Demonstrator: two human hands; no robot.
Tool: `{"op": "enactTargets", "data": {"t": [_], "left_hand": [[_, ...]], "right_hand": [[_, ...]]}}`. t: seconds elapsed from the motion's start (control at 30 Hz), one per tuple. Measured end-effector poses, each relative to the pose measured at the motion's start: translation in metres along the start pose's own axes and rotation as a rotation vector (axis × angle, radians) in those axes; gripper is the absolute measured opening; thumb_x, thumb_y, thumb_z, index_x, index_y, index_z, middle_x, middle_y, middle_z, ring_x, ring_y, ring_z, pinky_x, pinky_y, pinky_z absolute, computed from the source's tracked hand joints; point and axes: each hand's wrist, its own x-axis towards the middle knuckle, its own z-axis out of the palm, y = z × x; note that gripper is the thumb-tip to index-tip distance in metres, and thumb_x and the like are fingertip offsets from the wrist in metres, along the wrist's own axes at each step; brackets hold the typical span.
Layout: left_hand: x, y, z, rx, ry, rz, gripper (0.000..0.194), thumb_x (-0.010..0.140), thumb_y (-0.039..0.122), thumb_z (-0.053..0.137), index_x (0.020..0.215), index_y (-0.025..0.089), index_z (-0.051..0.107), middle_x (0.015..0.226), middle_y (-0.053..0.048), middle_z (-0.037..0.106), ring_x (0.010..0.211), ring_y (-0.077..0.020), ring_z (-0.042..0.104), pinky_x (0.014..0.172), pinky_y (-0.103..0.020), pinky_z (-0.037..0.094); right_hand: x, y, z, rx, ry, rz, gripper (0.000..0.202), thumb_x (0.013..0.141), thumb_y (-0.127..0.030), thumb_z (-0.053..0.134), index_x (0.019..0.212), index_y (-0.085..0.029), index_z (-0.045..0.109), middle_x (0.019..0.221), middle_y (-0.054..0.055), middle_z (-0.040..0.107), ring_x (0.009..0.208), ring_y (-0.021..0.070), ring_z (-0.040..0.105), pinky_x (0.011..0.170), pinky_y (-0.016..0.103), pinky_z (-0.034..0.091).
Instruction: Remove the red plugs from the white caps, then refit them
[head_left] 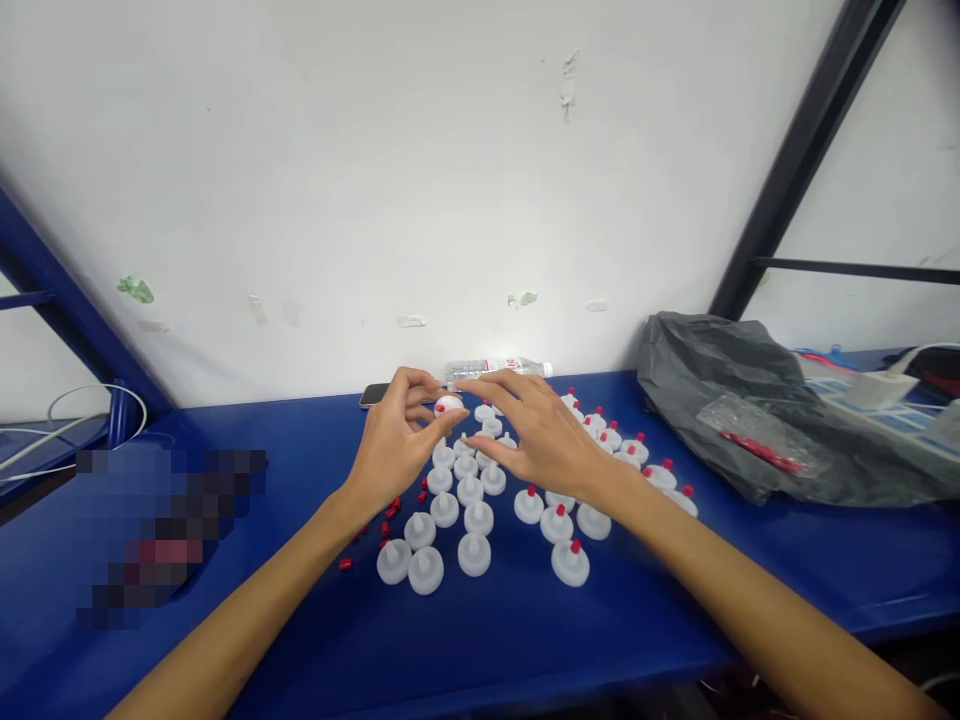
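My left hand (401,435) holds a white round cap (450,403) with a red tip, pinched between thumb and fingers. Close beside it, my right hand (529,420) has its thumb and fingers apart, with nothing seen between them. Below the hands stand several white caps with bare spouts (474,553) on the blue table (300,640). Several similar caps with red tips (570,563) stand to the right, partly hidden by my right arm. Small loose red pieces (345,565) lie to the left of the bare caps.
A clear bottle (499,369) lies along the wall, near a dark phone (373,396). At the right, a grey plastic bag (697,370) carries a clear bag of red pieces (761,450). White cables (142,420) hang at the left.
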Motion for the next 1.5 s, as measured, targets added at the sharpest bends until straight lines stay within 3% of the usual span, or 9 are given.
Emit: {"op": "enactTargets", "data": {"t": [0.13,0.3,0.47,0.67,0.8,0.93,1.07,1.33,1.5], "left_hand": [[-0.003,0.008,0.006,-0.128,-0.029,-0.069,0.03,0.101,0.049,0.054,0.093,0.026,0.036,0.087,0.001,0.072,0.067,-0.0169,0.076,0.05,-0.022,0.051],[-0.011,0.017,0.014,-0.049,-0.083,-0.078,0.029,0.104,0.049,0.046,0.087,0.026,0.039,0.071,0.006,0.066,0.05,-0.0114,0.064,0.045,-0.021,0.042],[-0.011,0.014,0.009,0.189,-0.114,-0.021,0.024,0.103,0.039,0.047,0.085,0.023,0.05,0.065,0.005,0.064,0.05,-0.013,0.057,0.05,-0.026,0.035],[-0.012,0.011,0.008,0.366,-0.103,0.119,0.015,0.102,0.032,0.046,0.102,0.022,0.057,0.084,0.0,0.067,0.063,-0.0152,0.058,0.061,-0.03,0.038],[-0.011,0.01,0.006,0.428,-0.102,0.18,0.021,0.103,0.03,0.041,0.106,0.022,0.061,0.088,-0.003,0.064,0.068,-0.0164,0.057,0.057,-0.029,0.033],[-0.009,0.009,0.003,0.415,-0.127,0.2,0.027,0.104,0.033,0.039,0.094,0.022,0.062,0.085,-0.003,0.06,0.068,-0.0163,0.054,0.056,-0.029,0.029],[-0.007,0.014,0.005,0.327,-0.069,0.126,0.037,0.106,0.035,0.035,0.073,0.022,0.047,0.07,0.001,0.053,0.062,-0.0152,0.047,0.06,-0.031,0.031],[-0.001,0.021,0.014,0.084,-0.049,-0.09,0.044,0.106,0.046,0.029,0.067,0.025,0.03,0.055,0.005,0.035,0.048,-0.0126,0.035,0.047,-0.028,0.032],[0.013,0.016,-0.024,0.044,-0.058,-0.162,0.04,0.104,0.042,0.018,0.067,0.028,0.019,0.056,0.006,0.027,0.041,-0.0115,0.031,0.039,-0.027,0.032]], "right_hand": [[-0.002,-0.002,0.011,-0.055,-0.057,0.025,0.067,0.096,-0.049,0.069,0.152,-0.024,0.042,0.139,0.013,0.063,0.122,0.0311,0.062,0.103,0.051,0.049],[-0.003,-0.005,0.018,-0.034,-0.076,0.001,0.031,0.105,-0.033,0.055,0.131,-0.018,0.061,0.123,0.012,0.073,0.109,0.0279,0.068,0.099,0.047,0.048],[-0.003,-0.003,0.018,-0.018,-0.074,-0.011,0.042,0.104,-0.024,0.054,0.145,-0.016,0.051,0.128,0.012,0.072,0.111,0.0269,0.068,0.104,0.047,0.046],[-0.004,0.001,0.015,0.019,-0.035,-0.04,0.054,0.102,-0.024,0.057,0.154,-0.022,0.041,0.124,0.01,0.073,0.107,0.0253,0.068,0.103,0.046,0.047],[-0.004,0.002,0.016,0.016,-0.002,-0.053,0.047,0.104,-0.031,0.059,0.149,-0.023,0.049,0.124,0.009,0.074,0.109,0.0245,0.069,0.102,0.044,0.047],[-0.004,0.006,0.016,-0.003,0.007,-0.049,0.036,0.103,-0.035,0.061,0.136,-0.021,0.062,0.125,0.009,0.076,0.108,0.0248,0.07,0.103,0.045,0.044],[-0.001,0.011,0.012,-0.018,0.018,-0.002,0.031,0.102,-0.04,0.062,0.129,-0.025,0.066,0.116,0.003,0.08,0.096,0.0211,0.073,0.102,0.043,0.041],[0.006,0.014,0.015,-0.329,0.036,-0.049,0.031,0.105,-0.033,0.054,0.135,-0.033,0.064,0.126,-0.001,0.077,0.092,0.0206,0.072,0.103,0.043,0.038],[-0.002,0.056,-0.016,-0.411,0.219,0.135,0.03,0.107,-0.023,0.047,0.129,-0.027,0.066,0.12,0.004,0.079,0.077,0.0203,0.071,0.099,0.045,0.039]]}}
